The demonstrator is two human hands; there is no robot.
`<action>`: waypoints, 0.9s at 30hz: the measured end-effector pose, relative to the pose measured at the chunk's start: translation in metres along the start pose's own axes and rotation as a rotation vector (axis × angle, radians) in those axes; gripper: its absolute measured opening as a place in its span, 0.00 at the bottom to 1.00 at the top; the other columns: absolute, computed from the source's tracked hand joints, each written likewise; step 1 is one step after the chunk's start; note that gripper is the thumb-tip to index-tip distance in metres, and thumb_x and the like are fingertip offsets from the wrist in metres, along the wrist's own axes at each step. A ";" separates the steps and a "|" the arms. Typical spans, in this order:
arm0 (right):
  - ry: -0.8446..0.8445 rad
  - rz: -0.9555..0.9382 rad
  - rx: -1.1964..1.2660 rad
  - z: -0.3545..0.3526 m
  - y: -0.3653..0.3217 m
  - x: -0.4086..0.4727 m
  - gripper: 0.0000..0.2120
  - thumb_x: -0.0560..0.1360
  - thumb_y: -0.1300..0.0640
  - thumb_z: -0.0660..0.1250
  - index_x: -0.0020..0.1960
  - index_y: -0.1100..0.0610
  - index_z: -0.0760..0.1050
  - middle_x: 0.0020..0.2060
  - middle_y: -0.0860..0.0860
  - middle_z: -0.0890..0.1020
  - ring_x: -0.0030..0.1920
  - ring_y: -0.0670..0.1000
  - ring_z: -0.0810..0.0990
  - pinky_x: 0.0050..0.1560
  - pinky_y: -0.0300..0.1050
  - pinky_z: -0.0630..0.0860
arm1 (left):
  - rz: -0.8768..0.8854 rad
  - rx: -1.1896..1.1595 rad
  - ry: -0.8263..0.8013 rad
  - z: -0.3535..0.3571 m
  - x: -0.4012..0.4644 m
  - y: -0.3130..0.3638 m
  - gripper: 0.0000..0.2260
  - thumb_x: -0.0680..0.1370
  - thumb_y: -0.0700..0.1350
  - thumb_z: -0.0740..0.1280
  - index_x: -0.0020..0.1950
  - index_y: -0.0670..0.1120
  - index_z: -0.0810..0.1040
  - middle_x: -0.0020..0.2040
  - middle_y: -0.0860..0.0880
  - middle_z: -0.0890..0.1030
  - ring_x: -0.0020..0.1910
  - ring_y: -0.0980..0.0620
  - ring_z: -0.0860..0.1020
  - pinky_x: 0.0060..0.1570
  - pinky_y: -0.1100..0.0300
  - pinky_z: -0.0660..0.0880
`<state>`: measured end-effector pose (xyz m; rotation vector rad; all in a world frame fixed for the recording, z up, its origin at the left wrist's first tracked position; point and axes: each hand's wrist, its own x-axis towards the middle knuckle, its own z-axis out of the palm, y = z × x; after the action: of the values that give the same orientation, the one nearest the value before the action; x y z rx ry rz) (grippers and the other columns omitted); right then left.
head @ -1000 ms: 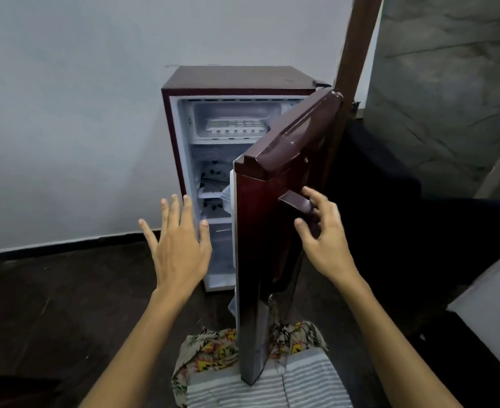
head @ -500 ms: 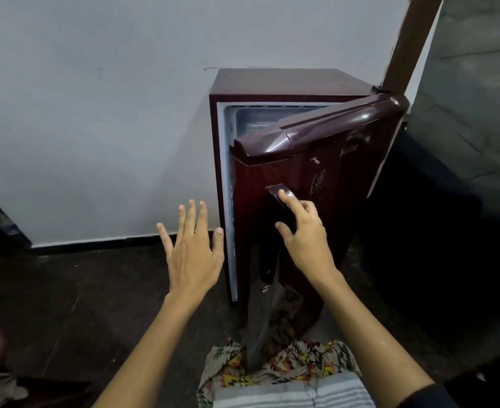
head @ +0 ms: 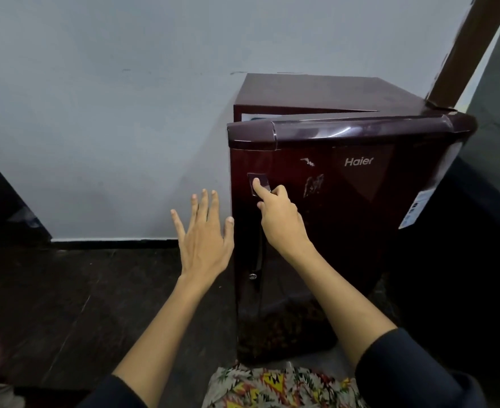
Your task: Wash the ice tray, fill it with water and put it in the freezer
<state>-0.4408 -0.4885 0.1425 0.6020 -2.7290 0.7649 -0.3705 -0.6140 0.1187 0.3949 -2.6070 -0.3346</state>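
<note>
The ice tray is not visible now; I judge it lies inside the freezer part behind the dark maroon glossy door (head: 345, 231) of the small refrigerator (head: 316, 92). Filled with water, such a tray is probably light but easy to spill, so it should be held level at its two short ends; this I cannot check here.

The right hand (head: 278, 214) is on the front of the door, near its left edge. Its index finger presses the small rectangular handle plate (head: 257, 184) and the other fingers are curled; nothing is clamped in it. The door is stiff, heavy and smooth, so a push at this free edge, far from the hinge, moves it most easily. Only a narrow gap is left at the top, above the right hand.

The left hand (head: 204, 240) hovers just beside the door edge with fingers straight and spread, holding nothing. The two hands are apart.

Half a second ago the door stood wider and the white interior was visible to the left of the right hand; now it is almost shut. The left hand keeps the same open pose.
</note>
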 end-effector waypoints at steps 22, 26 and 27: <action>0.021 0.052 -0.114 0.037 -0.002 0.105 0.23 0.81 0.59 0.57 0.73 0.47 0.59 0.50 0.54 0.73 0.37 0.51 0.72 0.36 0.46 0.68 | 0.051 -0.008 -0.036 0.035 0.088 -0.021 0.27 0.82 0.53 0.51 0.78 0.47 0.46 0.78 0.49 0.49 0.77 0.50 0.45 0.68 0.45 0.32; 0.031 0.045 -0.098 0.039 0.001 0.105 0.24 0.81 0.55 0.58 0.75 0.44 0.57 0.50 0.53 0.76 0.42 0.52 0.76 0.40 0.47 0.73 | 0.083 -0.027 -0.046 0.037 0.095 -0.025 0.26 0.82 0.53 0.50 0.78 0.47 0.47 0.78 0.49 0.49 0.77 0.50 0.45 0.68 0.45 0.32; 0.031 0.032 -0.116 0.041 0.002 0.101 0.25 0.80 0.53 0.58 0.75 0.43 0.55 0.52 0.53 0.76 0.46 0.52 0.77 0.46 0.48 0.74 | 0.092 -0.039 -0.040 0.037 0.095 -0.024 0.26 0.82 0.54 0.50 0.78 0.47 0.47 0.78 0.49 0.50 0.77 0.50 0.45 0.68 0.45 0.32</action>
<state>-0.5361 -0.5413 0.1412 0.5175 -2.7380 0.6125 -0.4635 -0.6623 0.1199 0.2561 -2.6430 -0.3646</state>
